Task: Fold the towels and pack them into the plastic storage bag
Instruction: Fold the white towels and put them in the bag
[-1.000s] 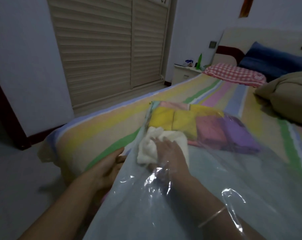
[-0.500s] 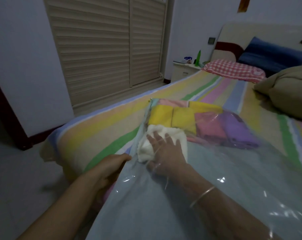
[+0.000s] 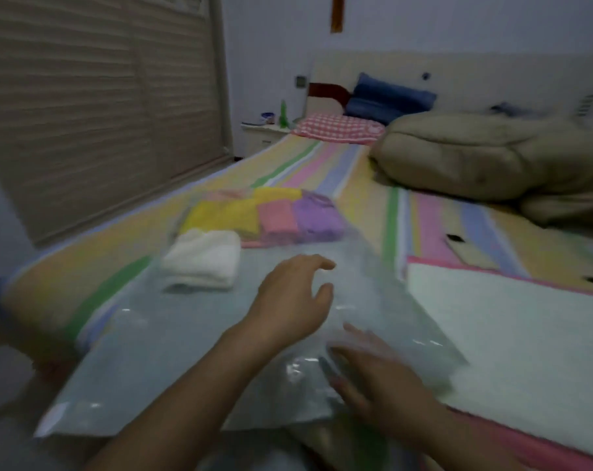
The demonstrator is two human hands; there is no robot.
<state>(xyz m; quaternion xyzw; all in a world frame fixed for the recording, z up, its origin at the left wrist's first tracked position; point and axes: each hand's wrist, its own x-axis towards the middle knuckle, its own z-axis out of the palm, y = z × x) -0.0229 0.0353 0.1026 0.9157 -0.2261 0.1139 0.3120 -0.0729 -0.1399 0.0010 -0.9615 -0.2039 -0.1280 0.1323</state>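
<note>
The clear plastic storage bag (image 3: 152,351) lies flat on the striped bed. Inside it a folded white towel (image 3: 203,256) sits in front of folded yellow (image 3: 220,215), pink (image 3: 278,219) and purple (image 3: 317,217) towels at the far end. My left hand (image 3: 295,297) hovers over the bag's middle with its fingers loosely spread and holds nothing. My right hand (image 3: 373,372) is near the bag's mouth, fingers spread, partly under the plastic film; it is blurred. A pale towel with a pink border (image 3: 512,338) lies spread flat to the right of the bag.
A bulky beige duvet (image 3: 485,158) fills the bed's far right. A checked pillow (image 3: 335,127) and a blue pillow (image 3: 386,100) lie at the headboard. A nightstand (image 3: 264,134) with small items stands beside the bed. The bed's left edge (image 3: 26,277) drops to the floor.
My right hand has let go of the white towel and pulled back toward the bag's mouth. My left hand left the bag's left edge and moved right over the bag. The view swung right.
</note>
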